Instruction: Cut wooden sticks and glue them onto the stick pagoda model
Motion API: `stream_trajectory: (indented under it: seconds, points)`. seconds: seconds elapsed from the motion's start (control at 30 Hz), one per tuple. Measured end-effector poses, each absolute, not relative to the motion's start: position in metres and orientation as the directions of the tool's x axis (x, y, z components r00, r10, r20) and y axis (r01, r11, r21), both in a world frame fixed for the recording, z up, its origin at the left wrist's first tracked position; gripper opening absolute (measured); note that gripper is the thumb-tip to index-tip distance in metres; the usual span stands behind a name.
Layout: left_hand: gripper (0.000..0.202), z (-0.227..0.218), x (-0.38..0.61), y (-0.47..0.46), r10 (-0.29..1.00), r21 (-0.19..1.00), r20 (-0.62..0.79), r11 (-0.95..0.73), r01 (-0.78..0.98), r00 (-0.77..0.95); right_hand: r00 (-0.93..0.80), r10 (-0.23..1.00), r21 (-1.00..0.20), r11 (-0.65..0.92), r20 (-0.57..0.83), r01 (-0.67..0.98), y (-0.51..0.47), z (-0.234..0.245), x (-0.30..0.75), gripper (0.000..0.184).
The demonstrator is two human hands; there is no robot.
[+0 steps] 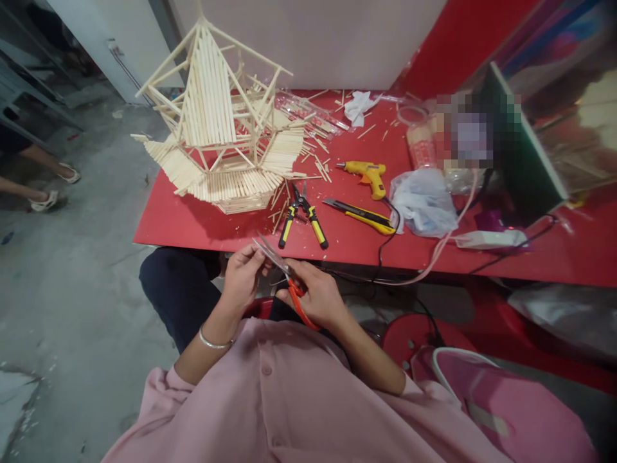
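My right hand [317, 294] grips a pair of scissors [299, 306] by its orange-red handles, with the metal blades pointing up and left. Close to the blades, my left hand [243, 273] is closed, thumb and fingers pinched together. What it pinches is too small to make out. Both hands are above my lap, just in front of the table edge. Beyond them on the red table [231, 233] stands a model building [212, 116] made of thin wooden sticks, with a pointed roof part and a flared lower tier.
Yellow-black pliers [315, 225], a utility knife [361, 216] and a yellow glue gun [369, 175] lie on the table. Loose sticks [322, 168], a plastic bag [424, 202] and a power strip [491, 240] are there too. A pink bin [525, 399] stands at right. Another person's legs [33, 167] show at left.
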State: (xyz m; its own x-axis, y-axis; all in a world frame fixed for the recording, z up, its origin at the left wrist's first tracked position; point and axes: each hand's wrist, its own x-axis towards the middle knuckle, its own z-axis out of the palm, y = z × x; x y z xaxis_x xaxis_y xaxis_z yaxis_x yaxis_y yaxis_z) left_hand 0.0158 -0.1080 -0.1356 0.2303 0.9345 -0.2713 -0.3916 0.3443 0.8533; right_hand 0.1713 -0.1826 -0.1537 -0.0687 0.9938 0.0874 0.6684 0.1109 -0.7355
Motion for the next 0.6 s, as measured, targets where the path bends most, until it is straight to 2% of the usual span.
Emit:
stream_trajectory:
  seconds: [0.17,0.47,0.53,0.6]
  points:
    - [0.027,-0.135,0.018,-0.109,0.937,0.86,-0.274,0.34,-0.381,0.218,-0.048,0.995,-0.738,0.097,0.087,0.668,-0.183,-0.155,0.17,0.058]
    - [0.033,-0.134,0.022,-0.113,0.933,0.854,-0.311,0.358,-0.378,0.182,0.002,0.995,-0.827,0.083,0.101,0.556,-0.188,-0.163,0.164,0.045]
    - [0.034,-0.135,0.021,-0.112,0.937,0.862,-0.316,0.348,-0.369,0.147,0.05,0.993,-0.79,0.056,0.108,0.611,-0.188,-0.159,0.17,0.045]
    - [0.033,-0.134,0.019,-0.109,0.947,0.878,-0.301,0.322,-0.353,0.116,0.18,0.977,-0.656,-0.062,0.114,0.752,-0.186,-0.152,0.184,0.047]
